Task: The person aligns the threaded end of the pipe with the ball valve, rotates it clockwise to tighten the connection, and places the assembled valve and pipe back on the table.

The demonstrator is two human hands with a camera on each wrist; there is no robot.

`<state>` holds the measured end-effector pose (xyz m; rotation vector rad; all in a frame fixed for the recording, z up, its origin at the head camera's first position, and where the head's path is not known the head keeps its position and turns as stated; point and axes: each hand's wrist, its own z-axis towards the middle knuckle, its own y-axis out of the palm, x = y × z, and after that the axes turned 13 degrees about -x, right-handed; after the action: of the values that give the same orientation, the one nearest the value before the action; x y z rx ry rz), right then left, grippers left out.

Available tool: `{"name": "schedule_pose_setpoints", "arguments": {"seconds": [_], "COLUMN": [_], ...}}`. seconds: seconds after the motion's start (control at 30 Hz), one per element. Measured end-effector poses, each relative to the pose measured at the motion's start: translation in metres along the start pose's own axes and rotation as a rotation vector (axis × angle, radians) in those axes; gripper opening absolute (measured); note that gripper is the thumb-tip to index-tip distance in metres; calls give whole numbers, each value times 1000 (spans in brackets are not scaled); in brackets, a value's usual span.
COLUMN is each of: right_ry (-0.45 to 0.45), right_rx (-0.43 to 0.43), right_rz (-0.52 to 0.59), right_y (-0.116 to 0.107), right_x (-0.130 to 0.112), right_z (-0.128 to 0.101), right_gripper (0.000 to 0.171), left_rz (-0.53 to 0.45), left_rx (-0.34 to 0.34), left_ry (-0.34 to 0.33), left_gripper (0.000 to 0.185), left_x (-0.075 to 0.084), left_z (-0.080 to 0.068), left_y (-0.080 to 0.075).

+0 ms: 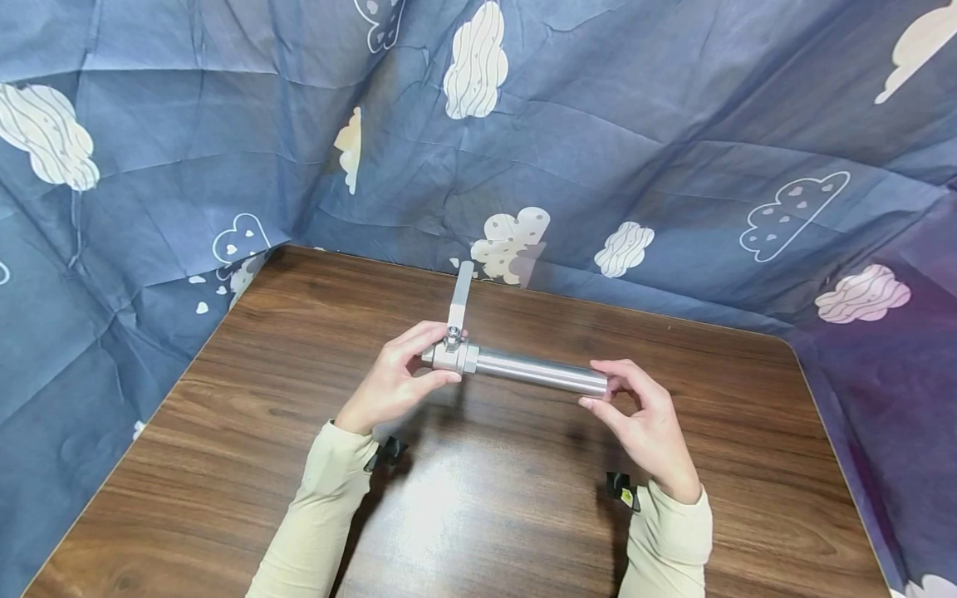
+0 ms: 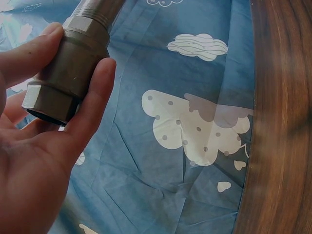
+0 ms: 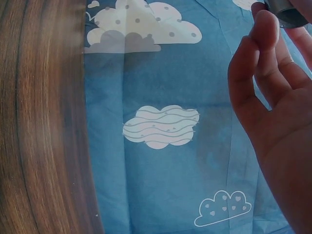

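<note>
Mid-frame in the head view, the left hand (image 1: 392, 382) grips and partly covers a lever valve (image 1: 447, 357); the right hand (image 1: 649, 428) pinches the attached pipe (image 1: 538, 372), cropped in both wrist views.

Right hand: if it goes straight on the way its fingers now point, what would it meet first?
The metal tube, most likely: the right hand already holds its end. Further left along it, the valve seems next, though depth is hard to judge.
</note>
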<state>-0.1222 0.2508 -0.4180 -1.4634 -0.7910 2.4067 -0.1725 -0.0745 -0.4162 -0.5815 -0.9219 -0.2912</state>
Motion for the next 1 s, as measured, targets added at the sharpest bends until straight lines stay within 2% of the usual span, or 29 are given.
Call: {"name": "schedule_pose_setpoints", "arguments": {"seconds": [0.5, 1.0], "right_ry": [45, 60], "right_rx": [-14, -41], "right_rz": [-89, -33], "right_y": [0, 0], "right_x": [-2, -3], "right_z": [-1, -1], "right_gripper": [49, 43], "left_rz": [-9, -11], "left_rx": [1, 3], "left_ry": [-8, -16], "left_gripper": [48, 48], "left_x": [-1, -1], "left_z": [0, -1], "left_y": [0, -1]}}
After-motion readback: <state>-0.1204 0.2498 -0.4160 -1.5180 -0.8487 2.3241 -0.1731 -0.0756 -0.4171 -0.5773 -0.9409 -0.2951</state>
